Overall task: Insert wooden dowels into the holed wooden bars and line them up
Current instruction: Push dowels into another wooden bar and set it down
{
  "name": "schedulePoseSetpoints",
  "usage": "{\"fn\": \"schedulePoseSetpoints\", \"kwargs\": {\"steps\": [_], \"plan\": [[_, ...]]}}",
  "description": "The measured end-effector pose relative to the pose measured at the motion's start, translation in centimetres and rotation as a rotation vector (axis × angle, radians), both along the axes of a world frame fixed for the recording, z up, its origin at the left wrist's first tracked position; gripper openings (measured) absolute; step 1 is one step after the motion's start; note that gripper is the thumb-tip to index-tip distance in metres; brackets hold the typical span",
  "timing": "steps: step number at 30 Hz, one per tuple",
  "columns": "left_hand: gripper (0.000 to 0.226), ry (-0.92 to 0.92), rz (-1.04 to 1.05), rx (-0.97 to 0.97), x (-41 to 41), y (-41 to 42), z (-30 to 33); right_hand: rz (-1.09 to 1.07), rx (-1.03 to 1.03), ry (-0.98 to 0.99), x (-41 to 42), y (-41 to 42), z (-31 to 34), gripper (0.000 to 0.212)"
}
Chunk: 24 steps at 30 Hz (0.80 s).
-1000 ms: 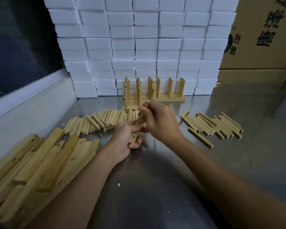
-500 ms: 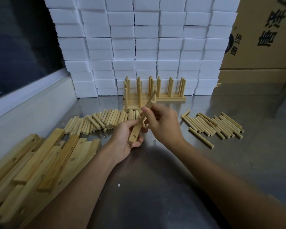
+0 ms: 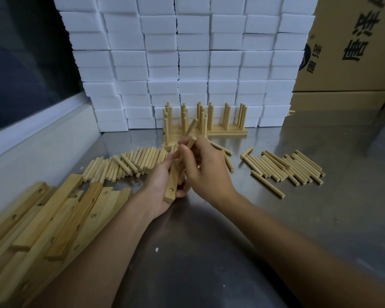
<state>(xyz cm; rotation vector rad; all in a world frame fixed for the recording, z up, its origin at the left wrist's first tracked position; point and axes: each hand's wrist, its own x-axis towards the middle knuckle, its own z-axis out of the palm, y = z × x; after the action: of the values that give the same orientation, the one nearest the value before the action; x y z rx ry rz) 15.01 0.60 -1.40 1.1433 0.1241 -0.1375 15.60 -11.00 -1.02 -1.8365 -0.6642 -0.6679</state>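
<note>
Pinching a dowel point(image 3: 190, 143) at its top, right hand point(image 3: 206, 172) seats it into the holed wooden bar point(image 3: 173, 182); best kept square to the hole, pushed straight. Left hand point(image 3: 162, 185) wraps the bar from below, tilted off the table point(image 3: 242, 230), near end raised. Both forearms reach inward. Finished bars point(image 3: 209, 127) stand behind; loose dowels point(image 3: 285, 167) lie right.

A steel table point(image 3: 209, 252) fronts stacked white foam blocks point(image 3: 187, 63), cardboard boxes point(image 3: 353, 52) far right, a dark window point(image 3: 20, 63) left.
</note>
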Motion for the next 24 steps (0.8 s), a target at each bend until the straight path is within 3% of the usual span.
{"fn": "schedulePoseSetpoints", "kwargs": {"steps": [2, 15, 20, 24], "plan": [[0.033, -0.010, 0.005, 0.021, -0.1, -0.1, 0.1, 0.017, 0.022, -0.007, 0.0, 0.1, 0.1, 0.011], [0.049, 0.050, 0.227, 0.150, -0.8, -1.6, 0.4, -0.114, 0.188, -0.045, -0.4, 1.7, -0.5, 0.018], [0.047, 0.052, 0.200, 0.122, -0.8, -1.4, 0.5, -0.078, 0.171, -0.014, -0.4, 1.6, -0.2, 0.020], [0.059, 0.047, 0.152, 0.077, -0.7, -1.1, 0.5, -0.046, 0.136, -0.038, -0.2, 1.4, 0.1, 0.021]]}}
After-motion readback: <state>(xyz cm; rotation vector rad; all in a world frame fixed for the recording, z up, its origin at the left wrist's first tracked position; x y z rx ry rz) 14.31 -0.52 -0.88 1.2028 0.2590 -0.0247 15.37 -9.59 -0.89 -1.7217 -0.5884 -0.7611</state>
